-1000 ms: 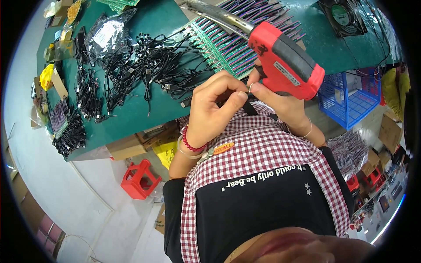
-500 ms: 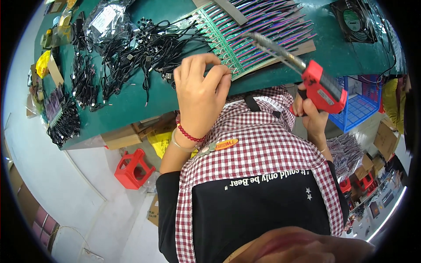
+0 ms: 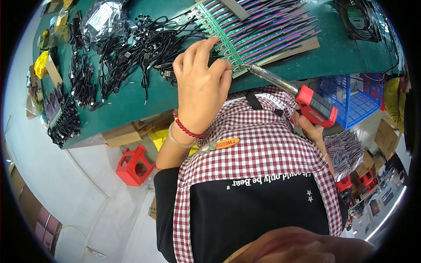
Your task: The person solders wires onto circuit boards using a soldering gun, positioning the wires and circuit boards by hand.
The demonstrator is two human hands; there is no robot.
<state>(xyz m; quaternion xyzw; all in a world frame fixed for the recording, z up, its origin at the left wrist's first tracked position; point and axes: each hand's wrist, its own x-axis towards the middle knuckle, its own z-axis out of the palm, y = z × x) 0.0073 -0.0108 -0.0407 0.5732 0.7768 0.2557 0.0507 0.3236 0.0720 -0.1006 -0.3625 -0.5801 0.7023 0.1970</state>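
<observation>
My left hand (image 3: 199, 83) reaches over the green workbench (image 3: 131, 101), fingers apart, fingertips touching the near end of a row of green circuit strips with coloured wires (image 3: 258, 28). It wears a red bead bracelet and a clear band. My right hand (image 3: 309, 127) grips the red handle of a soldering iron (image 3: 302, 98). The iron's metal tip lies at the near edge of the strips, just right of my left hand.
A tangle of black cables (image 3: 127, 48) and clear bags lie left of the strips. More wire bundles (image 3: 63, 118) sit at the bench's left end. A black fan (image 3: 357, 19) stands at the right, a blue wire basket (image 3: 351, 98) below it, a red stool (image 3: 131, 164) on the floor.
My left hand has moved from my chest out onto the strips. My right hand has swung the soldering iron away from my body so its tip now meets the strips' near edge.
</observation>
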